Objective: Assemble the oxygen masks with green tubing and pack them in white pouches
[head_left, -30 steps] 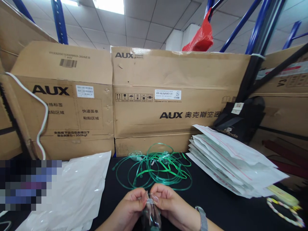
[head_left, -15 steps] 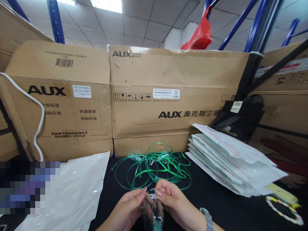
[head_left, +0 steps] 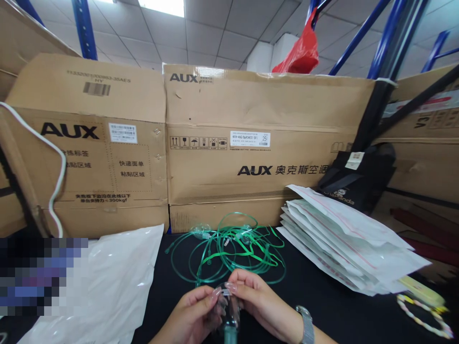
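Note:
Low in the head view, my left hand (head_left: 196, 310) and my right hand (head_left: 258, 301) pinch the upper end of a clear oxygen mask (head_left: 230, 313) between thumbs and fingers. A small metal nose strip (head_left: 225, 291) shows between my thumb tips. The mask's green connector (head_left: 230, 334) points down toward the bottom edge. Beyond my hands, a tangle of green tubing (head_left: 218, 253) lies on the black table with green elastic straps (head_left: 247, 248) and other clear mask parts (head_left: 245, 232) in it.
White plastic packets (head_left: 344, 239) are stacked on the right, near a beaded loop (head_left: 425, 315). A white plastic bag (head_left: 107, 282) lies left. Large cardboard boxes (head_left: 268, 110) stand behind the table. A black bag (head_left: 355, 181) sits back right. A white cable (head_left: 59, 177) hangs at left.
My two hands have come closer together at the top of the mask, the thumb tips now almost meeting over the nose strip. The camera view has shifted slightly.

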Action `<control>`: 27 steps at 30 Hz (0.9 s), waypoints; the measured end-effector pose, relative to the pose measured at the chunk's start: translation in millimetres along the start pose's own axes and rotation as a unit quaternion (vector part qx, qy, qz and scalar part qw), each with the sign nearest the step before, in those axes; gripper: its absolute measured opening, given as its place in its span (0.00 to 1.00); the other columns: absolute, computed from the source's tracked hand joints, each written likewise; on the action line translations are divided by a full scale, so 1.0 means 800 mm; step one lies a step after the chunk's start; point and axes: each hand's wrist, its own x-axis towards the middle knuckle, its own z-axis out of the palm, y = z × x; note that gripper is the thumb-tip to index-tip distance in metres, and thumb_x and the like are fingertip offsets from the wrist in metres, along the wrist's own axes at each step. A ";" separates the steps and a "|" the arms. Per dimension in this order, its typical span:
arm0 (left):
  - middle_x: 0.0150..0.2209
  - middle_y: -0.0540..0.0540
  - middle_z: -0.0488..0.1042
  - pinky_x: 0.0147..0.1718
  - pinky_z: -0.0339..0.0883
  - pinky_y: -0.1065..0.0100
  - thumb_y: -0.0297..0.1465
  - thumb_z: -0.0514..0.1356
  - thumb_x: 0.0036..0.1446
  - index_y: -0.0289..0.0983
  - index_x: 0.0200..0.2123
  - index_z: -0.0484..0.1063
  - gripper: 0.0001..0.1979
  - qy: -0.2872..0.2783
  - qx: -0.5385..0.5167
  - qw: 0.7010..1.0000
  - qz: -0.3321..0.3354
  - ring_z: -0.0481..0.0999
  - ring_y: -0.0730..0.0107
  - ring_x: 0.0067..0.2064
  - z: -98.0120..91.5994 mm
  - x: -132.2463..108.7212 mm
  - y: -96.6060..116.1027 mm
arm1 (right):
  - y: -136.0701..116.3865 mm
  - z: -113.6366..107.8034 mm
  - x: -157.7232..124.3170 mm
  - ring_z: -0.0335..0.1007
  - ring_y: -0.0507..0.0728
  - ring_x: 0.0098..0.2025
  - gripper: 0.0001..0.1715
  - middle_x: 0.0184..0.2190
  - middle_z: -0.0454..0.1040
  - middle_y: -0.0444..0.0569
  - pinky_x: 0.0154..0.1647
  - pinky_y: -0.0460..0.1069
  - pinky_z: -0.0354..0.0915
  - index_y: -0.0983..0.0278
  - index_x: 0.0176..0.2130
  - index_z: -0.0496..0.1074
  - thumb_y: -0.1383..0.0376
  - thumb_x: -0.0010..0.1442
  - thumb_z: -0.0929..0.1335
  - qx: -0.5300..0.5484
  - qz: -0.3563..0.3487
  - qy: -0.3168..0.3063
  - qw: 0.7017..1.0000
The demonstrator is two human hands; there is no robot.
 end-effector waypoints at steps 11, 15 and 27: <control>0.20 0.49 0.73 0.29 0.60 0.72 0.33 0.69 0.37 0.32 0.19 0.73 0.11 0.011 -0.024 1.000 0.014 0.69 0.76 0.24 0.008 -0.002 0.003 | 0.008 -0.003 0.005 0.65 0.49 0.23 0.15 0.22 0.73 0.45 0.24 0.44 0.55 0.68 0.26 0.68 0.60 0.45 0.73 -0.044 -0.003 0.024 0.999; 0.21 0.48 0.73 0.30 0.60 0.71 0.33 0.70 0.35 0.32 0.19 0.73 0.11 0.012 -0.029 0.999 0.023 0.69 0.75 0.25 0.010 -0.004 0.004 | 0.011 -0.001 0.004 0.65 0.49 0.22 0.16 0.21 0.72 0.44 0.24 0.43 0.54 0.68 0.25 0.66 0.59 0.45 0.73 -0.037 -0.008 0.019 0.999; 0.19 0.50 0.71 0.28 0.59 0.72 0.34 0.70 0.34 0.33 0.18 0.70 0.13 0.022 -0.032 0.999 0.029 0.67 0.76 0.24 0.012 -0.004 0.002 | 0.017 0.009 0.001 0.58 0.46 0.18 0.19 0.16 0.67 0.39 0.21 0.42 0.53 0.66 0.22 0.61 0.59 0.44 0.73 -0.053 -0.042 0.030 0.997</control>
